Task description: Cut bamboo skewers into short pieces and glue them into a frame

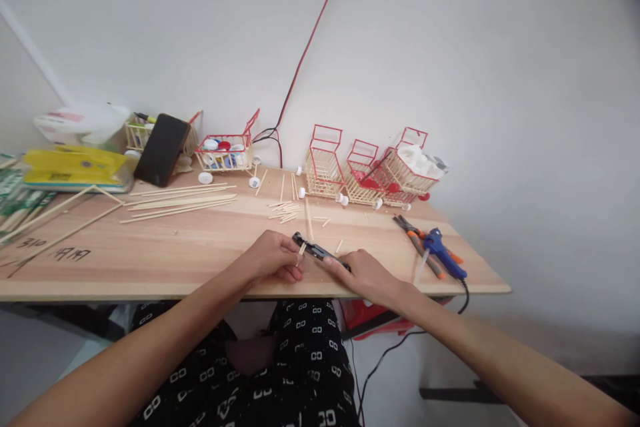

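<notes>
Near the front edge of the table, my left hand [277, 257] pinches a short wooden stick [302, 251] between thumb and fingers. My right hand [364, 273] is wrapped round a slim black and silver hand tool [319, 251], its thumb along the top. The tool's dark head touches or nearly touches the stick at my left fingertips; its exact kind is unclear. Just beyond it lies a longer stick [309, 219]. A pile of short cut sticks [285, 211] is farther back, and a small loose piece [339, 245] rests to the right.
Small stick-built carts with red trim, one of them a cart of bottle caps [225, 152], line the back. Long sticks [180, 204], a phone [163, 149] and a yellow packet [75, 167] are left. Pliers [420, 247] and a blue glue gun [444, 255] lie right.
</notes>
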`<state>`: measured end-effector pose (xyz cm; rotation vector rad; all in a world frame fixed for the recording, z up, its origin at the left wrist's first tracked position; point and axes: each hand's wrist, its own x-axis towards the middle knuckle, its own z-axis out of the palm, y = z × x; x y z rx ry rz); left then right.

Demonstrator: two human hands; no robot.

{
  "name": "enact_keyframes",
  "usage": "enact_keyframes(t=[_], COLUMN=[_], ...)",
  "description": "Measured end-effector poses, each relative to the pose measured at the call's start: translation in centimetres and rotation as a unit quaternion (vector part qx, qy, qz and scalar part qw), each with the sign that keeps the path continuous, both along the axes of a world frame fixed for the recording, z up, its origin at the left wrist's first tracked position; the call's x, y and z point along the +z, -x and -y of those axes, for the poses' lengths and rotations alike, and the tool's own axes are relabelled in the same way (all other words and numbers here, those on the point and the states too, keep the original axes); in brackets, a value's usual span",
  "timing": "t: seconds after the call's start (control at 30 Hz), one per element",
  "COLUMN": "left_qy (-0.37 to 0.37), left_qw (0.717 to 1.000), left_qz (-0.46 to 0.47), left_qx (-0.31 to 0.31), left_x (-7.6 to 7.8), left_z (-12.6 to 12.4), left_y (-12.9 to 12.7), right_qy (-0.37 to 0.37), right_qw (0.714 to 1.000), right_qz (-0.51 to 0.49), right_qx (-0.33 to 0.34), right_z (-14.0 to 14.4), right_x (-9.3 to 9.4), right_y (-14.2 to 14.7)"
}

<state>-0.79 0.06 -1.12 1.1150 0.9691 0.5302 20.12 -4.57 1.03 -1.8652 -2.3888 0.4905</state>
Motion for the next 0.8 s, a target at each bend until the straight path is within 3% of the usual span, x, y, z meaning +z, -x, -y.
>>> enact_keyframes(t=[0.2,0.3,0.4,0.47,0.53,0.67,0.73,0.8], left_qy=[-0.040,-0.088,-0.174,-0.263,-0.372,-0.465,-0.487,-0.504], left_qw=[0.998,0.995,0.981,0.948,0.885,0.781,0.752,0.740], left_qz=[-0.031,-0.043,-0.078,-0.159,-0.258,-0.404,-0.436,-0.441], left_qx=[-0.032,0.002,0.045,0.083,0.107,0.103,0.092,0.067], left_x=[0.7,1.4,1.8,1.6,1.3,1.0,1.3,1.7], left_z=[-0.1,-1.3,-3.5,-5.2,-6.4,-6.7,-5.9,-5.1], left_y=[1.8,2.8,2.9,2.5,2.0,1.2,0.7,-0.2], right_qy=[0.014,-0.009,-0.035,-0.066,-0.090,-0.107,-0.103,-0.112], right_qw=[0.999,0.995,0.968,0.936,0.901,0.820,0.788,0.775], right_qz=[-0.030,-0.086,-0.214,-0.307,-0.391,-0.530,-0.571,-0.585], right_qx=[0.011,-0.043,-0.125,-0.157,-0.167,-0.190,-0.204,-0.211], right_z=[0.2,-0.6,-2.4,-3.9,-5.3,-7.1,-7.3,-7.3], right_x=[0.9,1.0,0.6,0.1,-0.6,-2.3,-3.1,-3.6], right_y=[-0.7,-1.8,-2.7,-2.6,-2.1,-0.7,-0.5,-0.6])
